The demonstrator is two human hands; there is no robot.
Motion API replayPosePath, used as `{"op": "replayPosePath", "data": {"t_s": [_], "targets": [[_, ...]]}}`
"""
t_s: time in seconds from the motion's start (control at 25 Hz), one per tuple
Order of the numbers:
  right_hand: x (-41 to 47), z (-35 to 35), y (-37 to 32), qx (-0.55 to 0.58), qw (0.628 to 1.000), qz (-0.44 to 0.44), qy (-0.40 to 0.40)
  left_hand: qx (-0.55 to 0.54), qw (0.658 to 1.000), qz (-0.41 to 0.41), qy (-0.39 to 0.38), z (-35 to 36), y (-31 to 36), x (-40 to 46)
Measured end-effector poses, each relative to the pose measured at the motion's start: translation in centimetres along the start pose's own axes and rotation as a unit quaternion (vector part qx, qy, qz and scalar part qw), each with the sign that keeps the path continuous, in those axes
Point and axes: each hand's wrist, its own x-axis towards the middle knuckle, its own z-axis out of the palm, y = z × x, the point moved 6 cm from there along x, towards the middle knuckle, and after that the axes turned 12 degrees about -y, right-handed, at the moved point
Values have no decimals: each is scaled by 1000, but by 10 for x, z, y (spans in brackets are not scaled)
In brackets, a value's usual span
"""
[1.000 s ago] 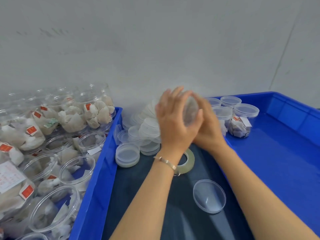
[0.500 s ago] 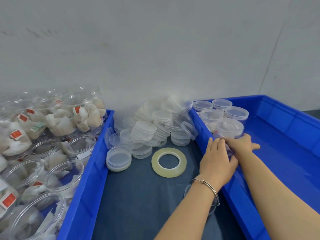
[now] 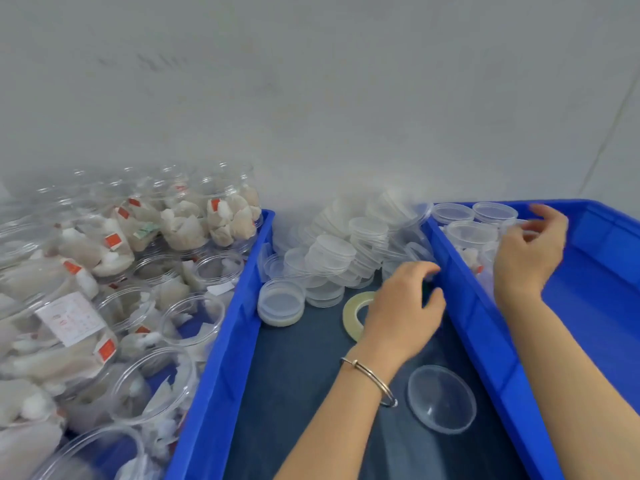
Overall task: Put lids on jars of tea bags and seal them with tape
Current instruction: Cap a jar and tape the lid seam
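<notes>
Hands both empty, left (image 3: 401, 306) and right (image 3: 528, 258) loosely curled, one tape roll (image 3: 353, 315), two blue bins (image 3: 221, 341).

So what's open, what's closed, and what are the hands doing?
Jars in left bin: open, no lids.
Jars in right bin: lidded.
Loose lid: lying on table.
Tape roll: flat, partly hidden.
Left hand: empty, fingers curled.
Right hand: empty, above lidded jars.

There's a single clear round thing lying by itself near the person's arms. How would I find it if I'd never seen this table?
Start at the dark strip of table between the two blue bins. Near its front edge, just right of the left hand's bracelet wrist, lies one clear lid. Unlike the heaped lids at the wall, it lies alone, and unlike the yellowish tape roll, it has no hole.
</notes>
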Motion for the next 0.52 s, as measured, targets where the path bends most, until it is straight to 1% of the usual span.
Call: {"op": "replayPosePath", "data": {"t_s": [0.08, 0.16, 0.28, 0.36, 0.44, 0.52], "targets": [[-33, 53, -28, 33, 994, -51, -92, 2, 997, -22, 69, -45, -9, -26], [-78, 108, -48, 69, 977, -67, -192, 20, 995, -40, 89, -76, -10, -59], [-149, 178, -63, 123, 930, -20, -345, 109, 987, -59, 104, -111, -3, -107], [-187, 204, -69, 158, 898, 17, -410, 166, 973, -66, 144, -135, 4, -135], [-221, 220, -74, 177, 868, 36, -462, 238, 945, -49, 219, -165, 18, -160], [-249, 230, -81, 188, 841, 46, -505, 309, 890, -36, 332, -196, 33, -186]]}}
